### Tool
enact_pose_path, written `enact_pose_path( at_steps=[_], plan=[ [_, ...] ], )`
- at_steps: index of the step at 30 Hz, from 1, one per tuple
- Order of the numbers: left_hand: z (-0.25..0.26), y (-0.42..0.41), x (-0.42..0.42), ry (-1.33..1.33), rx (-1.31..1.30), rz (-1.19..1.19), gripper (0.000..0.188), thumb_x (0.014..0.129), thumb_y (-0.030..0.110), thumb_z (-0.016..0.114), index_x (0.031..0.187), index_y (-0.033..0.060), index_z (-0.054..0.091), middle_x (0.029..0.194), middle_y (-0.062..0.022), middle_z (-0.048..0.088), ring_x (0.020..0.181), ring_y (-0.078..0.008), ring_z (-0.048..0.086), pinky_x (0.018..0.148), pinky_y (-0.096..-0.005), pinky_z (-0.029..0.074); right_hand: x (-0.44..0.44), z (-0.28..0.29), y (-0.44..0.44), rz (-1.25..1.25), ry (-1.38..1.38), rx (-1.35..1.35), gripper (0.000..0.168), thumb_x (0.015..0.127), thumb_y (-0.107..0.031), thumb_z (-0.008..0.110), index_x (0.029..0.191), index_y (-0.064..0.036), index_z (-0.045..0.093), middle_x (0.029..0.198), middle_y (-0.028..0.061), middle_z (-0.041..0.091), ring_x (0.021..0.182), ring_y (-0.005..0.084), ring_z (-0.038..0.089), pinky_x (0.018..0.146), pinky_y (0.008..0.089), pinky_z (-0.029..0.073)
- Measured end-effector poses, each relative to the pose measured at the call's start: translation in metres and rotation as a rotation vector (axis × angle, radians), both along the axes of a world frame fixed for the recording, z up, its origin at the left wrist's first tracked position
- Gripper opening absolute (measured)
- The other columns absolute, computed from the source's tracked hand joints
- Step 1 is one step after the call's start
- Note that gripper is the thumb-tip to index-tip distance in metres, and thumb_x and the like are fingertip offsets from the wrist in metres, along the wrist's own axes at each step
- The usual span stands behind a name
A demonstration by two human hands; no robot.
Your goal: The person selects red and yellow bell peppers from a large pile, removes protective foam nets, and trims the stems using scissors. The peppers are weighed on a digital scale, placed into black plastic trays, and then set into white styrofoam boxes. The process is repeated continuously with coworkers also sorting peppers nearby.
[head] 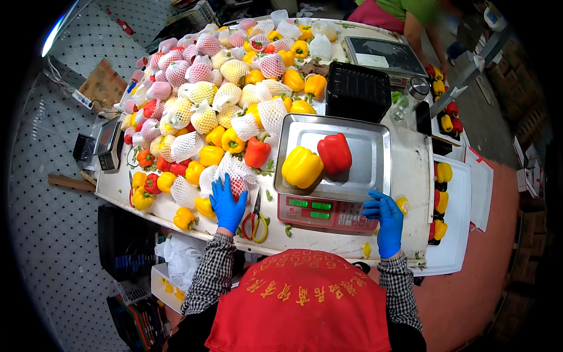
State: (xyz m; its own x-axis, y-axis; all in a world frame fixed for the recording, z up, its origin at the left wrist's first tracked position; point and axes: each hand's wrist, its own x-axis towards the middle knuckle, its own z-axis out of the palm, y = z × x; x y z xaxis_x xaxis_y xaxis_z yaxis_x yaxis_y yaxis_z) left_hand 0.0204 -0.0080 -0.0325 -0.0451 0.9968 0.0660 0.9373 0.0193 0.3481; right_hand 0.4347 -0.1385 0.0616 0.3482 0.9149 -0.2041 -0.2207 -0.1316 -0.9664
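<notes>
My left hand [228,203], in a blue glove, has its fingers spread at the near edge of the pepper pile. It lies against or just over a red bell pepper in a white foam net [238,185]; firm contact I cannot tell. My right hand [388,224], also gloved, hovers by the right front corner of the weighing scale [327,214], fingers slightly bent and holding nothing visible. On the scale's metal pan [369,149] a yellow bell pepper [302,167] and a red bell pepper [334,153] lie side by side. Scissors [255,222] with red and yellow handles rest between my hands.
Netted and bare peppers [211,92] heap across the table's left. Behind the pan stand black plastic trays [358,91], a glass bottle [408,100] and a second scale [387,55]. Packed peppers sit in a white foam box [459,211] at right. A co-worker [415,31] bends over at the far right.
</notes>
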Motion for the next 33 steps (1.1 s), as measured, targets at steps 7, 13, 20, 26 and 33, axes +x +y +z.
enact_pose_path(
  at_steps=[7, 13, 20, 26, 33],
  plan=[
    [-0.015, -0.007, 0.002, 0.009, 0.024, 0.008, 0.098, 0.079, 0.037, 0.076, 0.159, 0.0172, 0.022, 0.159, -0.0224, 0.024, 0.146, -0.0390, 0.026, 0.118, -0.0570, 0.016, 0.015, -0.010, 0.030, 0.039, 0.031, 0.071, 0.032, 0.105, -0.021, 0.050, 0.124, 0.001, 0.063, 0.095, 0.0061, 0.068, 0.078, 0.0123, 0.065, 0.073, 0.0251, 0.053],
    [-0.003, -0.009, 0.009, 0.041, -0.011, 0.009, 0.101, 0.077, 0.037, 0.077, 0.158, 0.0132, 0.022, 0.157, -0.0245, 0.026, 0.145, -0.0402, 0.027, 0.119, -0.0561, 0.016, 0.033, 0.004, 0.115, -0.008, -0.306, 0.239, 0.023, 0.099, -0.011, 0.058, 0.119, -0.003, 0.067, 0.097, 0.0066, 0.069, 0.080, 0.0123, 0.066, 0.072, 0.0257, 0.053],
    [0.006, -0.009, 0.006, 0.028, -0.020, -0.008, 0.101, 0.074, 0.038, 0.078, 0.156, 0.0112, 0.026, 0.156, -0.0265, 0.027, 0.142, -0.0421, 0.030, 0.117, -0.0534, 0.021, 0.054, 0.025, 0.224, -0.054, -1.193, 0.452, 0.027, 0.092, -0.013, 0.063, 0.118, -0.010, 0.068, 0.120, 0.0163, 0.065, 0.105, 0.0353, 0.065, 0.088, 0.0397, 0.054],
    [0.008, -0.010, 0.004, 0.031, -0.029, 0.000, 0.101, 0.074, 0.040, 0.077, 0.156, 0.0099, 0.026, 0.157, -0.0268, 0.026, 0.144, -0.0414, 0.028, 0.118, -0.0525, 0.019, 0.064, 0.024, 0.291, 0.337, -1.641, 0.061, 0.019, 0.087, -0.010, 0.061, 0.103, -0.009, 0.072, 0.099, 0.0172, 0.067, 0.091, 0.0367, 0.068, 0.077, 0.0448, 0.057],
    [-0.003, -0.009, 0.004, 0.049, 0.018, -0.006, 0.101, 0.071, 0.041, 0.079, 0.153, 0.0073, 0.030, 0.157, -0.0286, 0.024, 0.140, -0.0446, 0.029, 0.116, -0.0534, 0.019, 0.070, 0.041, 0.309, 0.637, -1.794, 0.073, 0.017, 0.084, -0.007, 0.059, 0.093, -0.002, 0.073, 0.097, 0.0225, 0.069, 0.087, 0.0393, 0.071, 0.076, 0.0459, 0.058]
  ],
)
